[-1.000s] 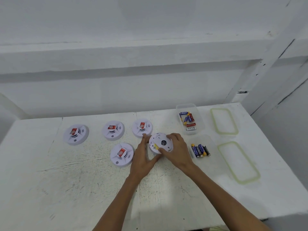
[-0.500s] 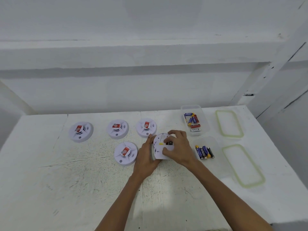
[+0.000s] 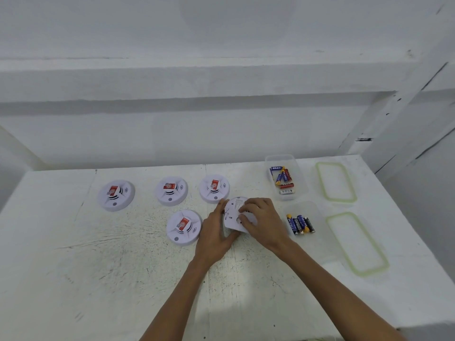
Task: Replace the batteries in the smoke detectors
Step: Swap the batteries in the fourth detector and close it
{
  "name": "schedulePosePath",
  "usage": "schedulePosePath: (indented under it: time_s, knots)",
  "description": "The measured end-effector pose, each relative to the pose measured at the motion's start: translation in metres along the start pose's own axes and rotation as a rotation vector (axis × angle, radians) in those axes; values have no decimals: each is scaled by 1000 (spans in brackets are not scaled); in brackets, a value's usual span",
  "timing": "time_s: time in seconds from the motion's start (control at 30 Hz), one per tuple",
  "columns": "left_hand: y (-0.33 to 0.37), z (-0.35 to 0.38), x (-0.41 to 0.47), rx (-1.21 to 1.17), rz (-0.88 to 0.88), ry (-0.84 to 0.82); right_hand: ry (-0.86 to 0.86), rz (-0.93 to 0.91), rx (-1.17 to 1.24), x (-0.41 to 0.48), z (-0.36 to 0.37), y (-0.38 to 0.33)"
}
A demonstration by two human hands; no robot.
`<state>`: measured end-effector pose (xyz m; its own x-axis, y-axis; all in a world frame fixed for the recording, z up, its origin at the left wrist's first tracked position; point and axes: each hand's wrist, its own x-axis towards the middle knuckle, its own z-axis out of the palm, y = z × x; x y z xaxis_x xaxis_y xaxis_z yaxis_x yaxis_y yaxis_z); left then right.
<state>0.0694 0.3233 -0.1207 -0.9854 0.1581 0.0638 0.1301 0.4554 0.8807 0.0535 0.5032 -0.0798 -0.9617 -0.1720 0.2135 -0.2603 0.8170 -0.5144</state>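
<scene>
As if to open its back, clasps one detector (image 3: 232, 214) in both hands, tilted over the table (image 3: 123, 279) between a second detector (image 3: 183, 227) and loose batteries (image 3: 300, 223).
Cups the left rim with the left hand (image 3: 214, 233); curls the right hand (image 3: 267, 223) over the top, fingertips (image 3: 246, 207) pressing the back. Likely light, stiff, smooth plastic with a breakable cover catch: best taken by the rim, not squeezed across the face. Hides the battery bay under the right fingers; cannot tell whether open or filled.
</scene>
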Motion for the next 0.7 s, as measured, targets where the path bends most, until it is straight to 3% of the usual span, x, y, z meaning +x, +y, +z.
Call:
schedulePosePath:
  time_s: [0.17,0.3,0.47,0.57,0.7]
  knots:
    - [-7,1,1,57,8,-15,-140,-100,-60,-4,-8,7]
    - [-9,2,2,32,12,-15,-122,-200,-52,-3,-12,8]
    - [-1,0,1,23,31,0,-63,-136,0,6,-14,6]
    - [1,-1,-2,20,29,11,-142,-116,7,14,-16,8]
    - [-3,0,-2,37,14,12,-251,45,61,20,-21,11]
